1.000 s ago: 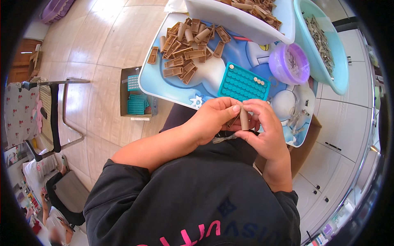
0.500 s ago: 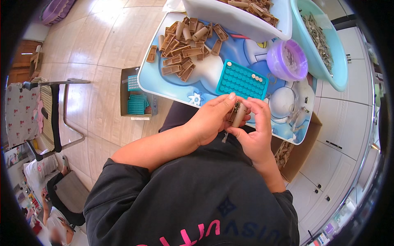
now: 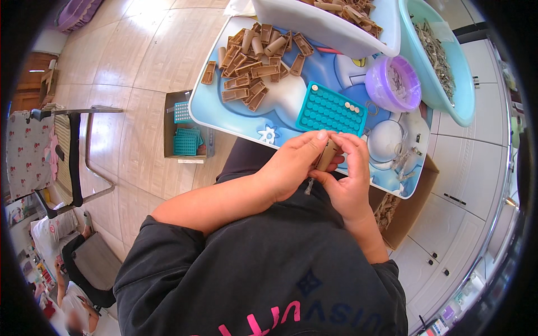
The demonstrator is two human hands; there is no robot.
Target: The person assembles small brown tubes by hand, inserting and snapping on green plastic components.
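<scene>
Surface: blue tray-top [image 3: 235, 115], tan pieces [image 3: 255, 61] at 11 o'clock.
Left hand [image 3: 294, 165]: pinching tan tube [image 3: 327, 155].
Right hand [image 3: 350, 182]: gripping same tube.
Teal grid [image 3: 330, 110]: 12 o'clock of hands.

Dark grey short-sleeved shirt with pink and navy print; bare forearms.

Tan plastic sleeve [image 3: 327, 155] in hands, tan pile [image 3: 255, 61] at blue cartoon-print table's [image 3: 224, 109] far-left corner, teal dimpled tray [image 3: 330, 110] at near edge, purple bowl [image 3: 392, 84], turquoise tub [image 3: 448, 67], white bin [image 3: 314, 25].
</scene>
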